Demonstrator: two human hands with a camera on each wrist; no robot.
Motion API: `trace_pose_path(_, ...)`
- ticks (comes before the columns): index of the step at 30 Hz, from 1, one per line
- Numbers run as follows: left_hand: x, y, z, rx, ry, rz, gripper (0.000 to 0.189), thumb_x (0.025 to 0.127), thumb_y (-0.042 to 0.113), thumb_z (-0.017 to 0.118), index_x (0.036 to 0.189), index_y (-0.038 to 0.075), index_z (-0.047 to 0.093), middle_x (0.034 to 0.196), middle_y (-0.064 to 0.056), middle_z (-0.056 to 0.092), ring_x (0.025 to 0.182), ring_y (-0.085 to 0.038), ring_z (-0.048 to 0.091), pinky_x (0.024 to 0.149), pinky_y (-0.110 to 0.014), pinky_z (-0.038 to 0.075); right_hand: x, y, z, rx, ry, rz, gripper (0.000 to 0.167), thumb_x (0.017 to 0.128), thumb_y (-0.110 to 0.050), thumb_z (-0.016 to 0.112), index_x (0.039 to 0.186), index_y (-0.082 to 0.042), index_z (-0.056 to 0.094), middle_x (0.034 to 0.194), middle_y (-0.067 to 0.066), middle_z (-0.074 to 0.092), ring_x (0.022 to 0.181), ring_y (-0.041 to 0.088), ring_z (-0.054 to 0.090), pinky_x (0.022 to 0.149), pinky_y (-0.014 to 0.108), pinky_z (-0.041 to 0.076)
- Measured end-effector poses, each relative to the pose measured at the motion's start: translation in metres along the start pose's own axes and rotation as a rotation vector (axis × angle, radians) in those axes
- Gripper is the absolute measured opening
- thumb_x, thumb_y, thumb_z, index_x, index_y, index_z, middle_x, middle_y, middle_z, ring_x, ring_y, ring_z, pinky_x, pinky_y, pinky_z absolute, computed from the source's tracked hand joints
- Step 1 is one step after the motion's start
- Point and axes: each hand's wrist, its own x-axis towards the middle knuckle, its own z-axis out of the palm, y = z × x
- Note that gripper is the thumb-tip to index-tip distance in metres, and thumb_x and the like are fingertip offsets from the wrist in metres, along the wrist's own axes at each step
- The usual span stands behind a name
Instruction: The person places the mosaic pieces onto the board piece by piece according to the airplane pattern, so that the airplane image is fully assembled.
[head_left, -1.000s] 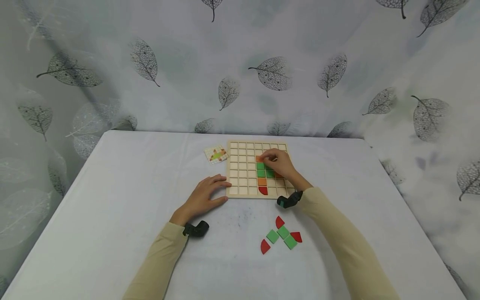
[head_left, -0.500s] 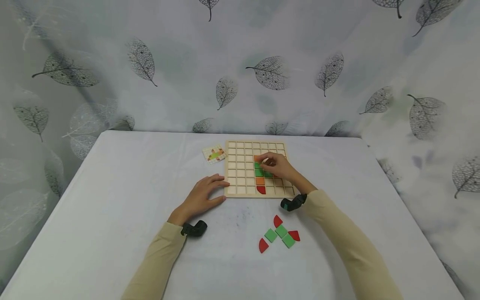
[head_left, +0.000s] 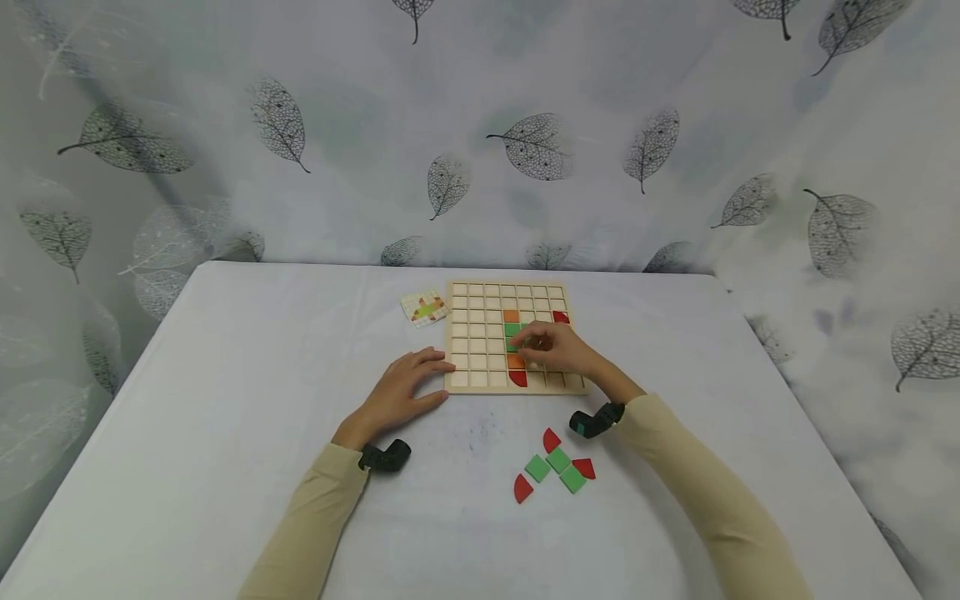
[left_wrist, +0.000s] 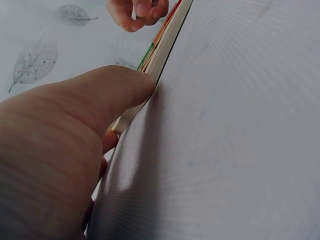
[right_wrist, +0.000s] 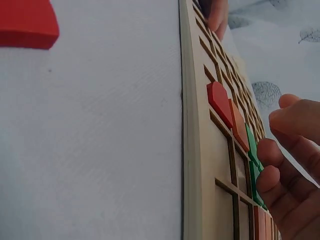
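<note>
A wooden grid board (head_left: 477,340) lies at the back of the table, with coloured tiles in its cells. The left hand (head_left: 401,387) rests at the board's left edge, fingers extended; in the left wrist view its thumb (left_wrist: 120,90) touches the side. Over the green tiles (right_wrist: 252,142) hovers the right hand (head_left: 558,346), fingers bent and nothing visible between them. An orange square (head_left: 511,316) sits above the greens, another orange square (head_left: 516,362) and a red quarter-circle (head_left: 517,379) below. A second red quarter-circle (head_left: 560,317) lies farther right. The right hand hides some cells.
A small pattern card (head_left: 424,308) lies beside the board's upper left corner. In front of the board are loose green squares (head_left: 537,468) and red quarter-circles (head_left: 522,488). A leaf-print curtain (head_left: 337,167) hangs behind the white table.
The right hand has drawn back toward the person from the upper orange square, which now shows fully, as does the red quarter-circle at right. The left hand stays at the board's edge.
</note>
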Motion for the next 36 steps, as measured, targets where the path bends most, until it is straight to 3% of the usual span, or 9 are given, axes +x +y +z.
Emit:
trace_pose_path(10,0.000,0.000,0.000,-0.010,-0.002,0.000,0.041,0.092,0.026,0.069,0.131,0.016,0.061,0.144,-0.009,0.049,0.142,-0.029,0.034,0.116,-0.054,0.022,-0.021,-0.009,0.004,0.064,-0.115,0.019,0.017,0.090,0.000,0.067,0.107,0.002,0.070,0.106,0.014,0.068,0.090,0.014,0.060,0.078,0.019,0.053)
trace_pose_path(15,-0.001,0.000,-0.001,-0.007,0.005,0.004,0.041,0.092,0.026,0.069,0.130,0.016,0.061,0.144,-0.009,0.049,0.142,-0.029,0.034,0.116,-0.054,0.022,-0.029,-0.014,0.005,0.043,-0.141,-0.035,0.017,0.088,0.004,0.069,0.104,0.003,0.071,0.103,0.016,0.069,0.087,0.012,0.060,0.074,0.022,0.054)
trace_pose_path(22,0.000,0.001,-0.002,-0.021,-0.006,0.000,0.041,0.092,0.026,0.069,0.131,0.015,0.061,0.145,-0.010,0.048,0.142,-0.029,0.033,0.117,-0.054,0.021,-0.041,-0.018,0.003,0.107,-0.306,-0.039,0.018,0.090,-0.001,0.068,0.107,0.002,0.070,0.107,0.016,0.066,0.087,0.011,0.059,0.076,0.022,0.055)
trace_pose_path(27,0.000,0.001,-0.001,-0.015,-0.005,0.001,0.040,0.092,0.026,0.069,0.130,0.016,0.061,0.145,-0.009,0.049,0.142,-0.029,0.033,0.117,-0.053,0.021,-0.049,-0.019,0.002,0.091,-0.404,-0.044,0.016,0.091,-0.006,0.068,0.107,-0.001,0.071,0.104,0.011,0.068,0.086,0.013,0.059,0.078,0.024,0.055)
trace_pose_path(36,0.000,0.000,0.001,-0.012,0.001,0.000,0.041,0.092,0.026,0.069,0.130,0.016,0.061,0.144,-0.009,0.049,0.142,-0.029,0.033,0.116,-0.054,0.022,-0.063,-0.023,-0.005,0.069,-0.551,0.043,0.025,0.087,-0.009,0.074,0.112,-0.007,0.070,0.106,0.008,0.066,0.082,0.017,0.060,0.073,0.022,0.053)
